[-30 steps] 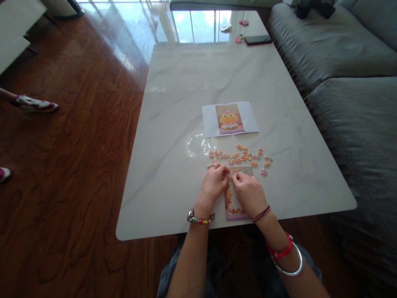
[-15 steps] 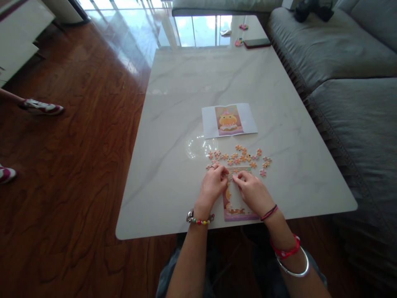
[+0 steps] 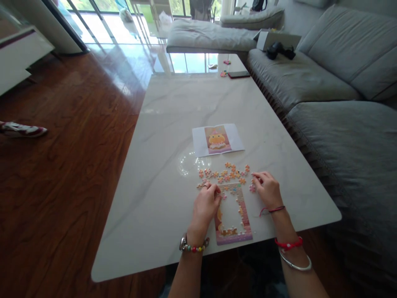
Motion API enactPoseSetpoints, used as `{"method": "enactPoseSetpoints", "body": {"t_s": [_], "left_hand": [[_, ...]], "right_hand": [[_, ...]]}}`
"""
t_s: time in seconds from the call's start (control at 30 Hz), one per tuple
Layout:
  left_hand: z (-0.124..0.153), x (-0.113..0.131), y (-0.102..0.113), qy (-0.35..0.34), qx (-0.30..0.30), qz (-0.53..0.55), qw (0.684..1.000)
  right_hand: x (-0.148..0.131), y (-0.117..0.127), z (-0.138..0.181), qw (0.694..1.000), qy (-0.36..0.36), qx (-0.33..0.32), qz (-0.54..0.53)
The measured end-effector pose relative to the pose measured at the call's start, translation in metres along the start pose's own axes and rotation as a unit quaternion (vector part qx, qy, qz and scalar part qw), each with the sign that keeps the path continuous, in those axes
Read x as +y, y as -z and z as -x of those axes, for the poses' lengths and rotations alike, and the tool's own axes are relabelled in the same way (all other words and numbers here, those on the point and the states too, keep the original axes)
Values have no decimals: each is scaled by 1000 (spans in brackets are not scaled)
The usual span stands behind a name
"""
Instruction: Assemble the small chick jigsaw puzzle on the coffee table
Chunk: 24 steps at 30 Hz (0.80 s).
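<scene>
A partly assembled jigsaw puzzle (image 3: 247, 223) lies near the table's front edge, its border in place around a bare white middle. My left hand (image 3: 207, 205) rests at the upper left of this puzzle, fingers curled together; what they pinch, if anything, is hidden. A small pink piece (image 3: 223, 197) lies by its fingertips. To the right of the puzzle, my right hand (image 3: 268, 190) pinches a puzzle piece (image 3: 253, 175) at the tabletop. Just below those fingertips is another pink piece (image 3: 252, 188). Loose orange and pink pieces (image 3: 228, 174) are scattered above the puzzle.
A creased paper (image 3: 237, 138) with a printed cartoon picture lies beyond the pieces. At the marble table's (image 3: 149, 178) far end are a dark flat device (image 3: 238, 75) and small colourful items. A grey sofa (image 3: 341, 136) runs along the right. Someone's shoe (image 3: 25, 129) shows at left.
My right hand has moved away from the puzzle to the loose pieces at its right. My left hand stays at the puzzle's upper left. The view has tilted up, showing more room.
</scene>
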State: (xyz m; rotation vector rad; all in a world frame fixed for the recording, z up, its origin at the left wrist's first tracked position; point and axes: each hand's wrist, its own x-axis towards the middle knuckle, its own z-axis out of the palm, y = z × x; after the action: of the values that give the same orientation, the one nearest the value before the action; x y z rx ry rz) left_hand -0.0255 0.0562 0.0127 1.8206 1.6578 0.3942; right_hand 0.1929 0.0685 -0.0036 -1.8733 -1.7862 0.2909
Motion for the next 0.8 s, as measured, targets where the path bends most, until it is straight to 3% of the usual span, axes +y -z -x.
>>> {"method": "enactPoseSetpoints", "body": {"t_s": [0.27,0.33,0.57,0.8], "left_hand": [[1,-6,0,-21,6,48,999],[1,-7,1,-31,16,69,997],[-1,-7,9,-31,79,85,993],[1,-9,10,-32,112,49,992]], "right_hand": [[12,8,-7,999,-27,35,12],[14,15,-7,1000,-29,6,7],[0,32,4,980,16,-194,-38],[0,22,6,980,15,-200,11]]}}
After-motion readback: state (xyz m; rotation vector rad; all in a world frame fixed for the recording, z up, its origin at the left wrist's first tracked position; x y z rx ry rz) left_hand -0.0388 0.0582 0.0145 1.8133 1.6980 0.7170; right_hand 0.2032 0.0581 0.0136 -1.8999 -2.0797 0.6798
